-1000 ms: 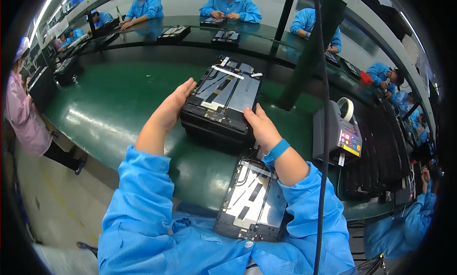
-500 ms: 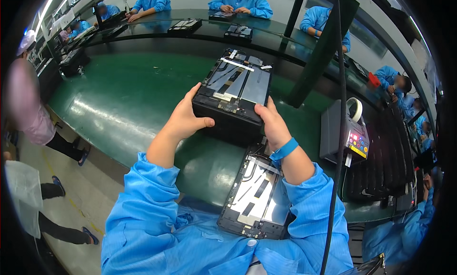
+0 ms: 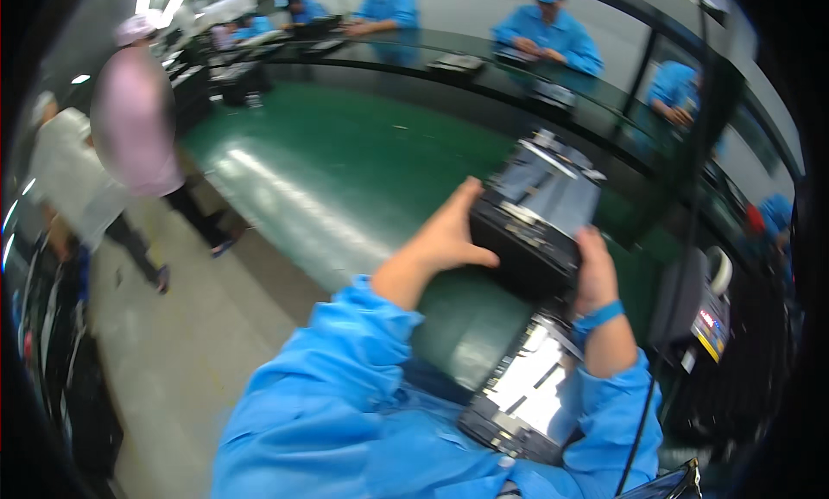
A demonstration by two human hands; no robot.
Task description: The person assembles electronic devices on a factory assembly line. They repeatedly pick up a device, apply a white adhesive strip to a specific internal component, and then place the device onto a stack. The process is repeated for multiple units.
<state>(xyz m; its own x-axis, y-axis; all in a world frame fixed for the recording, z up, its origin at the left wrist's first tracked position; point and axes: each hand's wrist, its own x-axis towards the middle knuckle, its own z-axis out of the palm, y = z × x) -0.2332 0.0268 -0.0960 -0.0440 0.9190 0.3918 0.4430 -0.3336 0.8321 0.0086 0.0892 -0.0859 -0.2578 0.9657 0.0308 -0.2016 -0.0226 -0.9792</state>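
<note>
A thick black box-like stack (image 3: 524, 255) stands on the green bench, with an opened tablet (image 3: 546, 188) on top, its battery panels and circuit board showing. My left hand (image 3: 445, 233) grips the stack's left side, thumb stretched along the near face. On the right side my right hand (image 3: 596, 270), with a blue band at the wrist, holds the near right corner. Its fingers are partly hidden behind the stack. A second opened tablet (image 3: 531, 387), with shiny silver panels, lies closer to my body below the right forearm. The picture is smeared by motion.
The green bench top (image 3: 345, 162) stretches away to the left. To the right are a grey device with a lit panel (image 3: 710, 322), a hanging black cable (image 3: 691, 205) and a dark post (image 3: 682, 154). Co-workers in blue (image 3: 548, 33) sit across; two people (image 3: 138, 119) are in the left aisle.
My view has swung left, so the bench, stack and hands appear further right. More of the aisle and its two people shows. Both hands stay on the stack.
</note>
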